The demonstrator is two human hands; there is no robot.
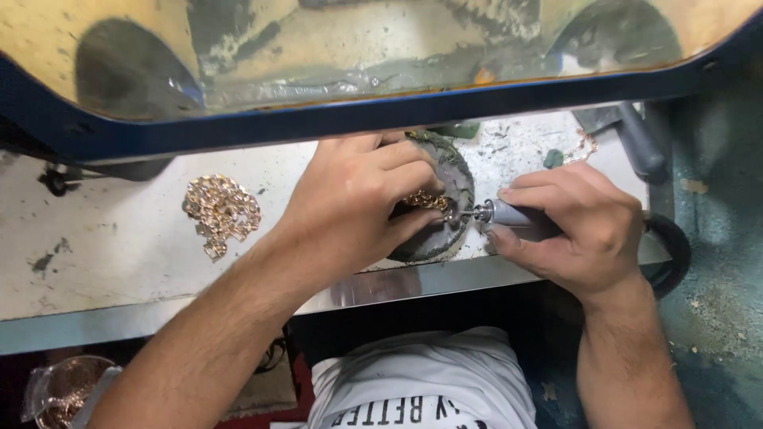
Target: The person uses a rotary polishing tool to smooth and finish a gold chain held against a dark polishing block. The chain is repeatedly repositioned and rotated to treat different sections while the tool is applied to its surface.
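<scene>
Head view, looking down on a white, stained workbench (119, 254).

Item 1: left hand (354, 202), fingers curled shut, pinching a short length of gold chain (425, 200) between thumb and fingertips. The chain shows only at the fingertip gap, pressed against a round dark block (453, 179) that lies directly beneath the hand.

Item 2: right hand (584, 226), closed around a grey rotary handpiece (513, 214), held like a pen. The tool's thin metal tip (459, 213) points toward the left hand and meets the chain just beside the left thumb.

Item 3: loose heap of gold chain links (221, 210), on the bench well to the outer side of the left hand, untouched.

Item 4: blue-framed clear shield (381, 111), beyond both hands, spanning the bench.

Item 5: small pile of gold pieces (584, 147), just beyond the right hand, detail too small to tell.

Item 6: clear bag (63, 389) of gold-coloured pieces, below the bench edge near the left forearm.
</scene>
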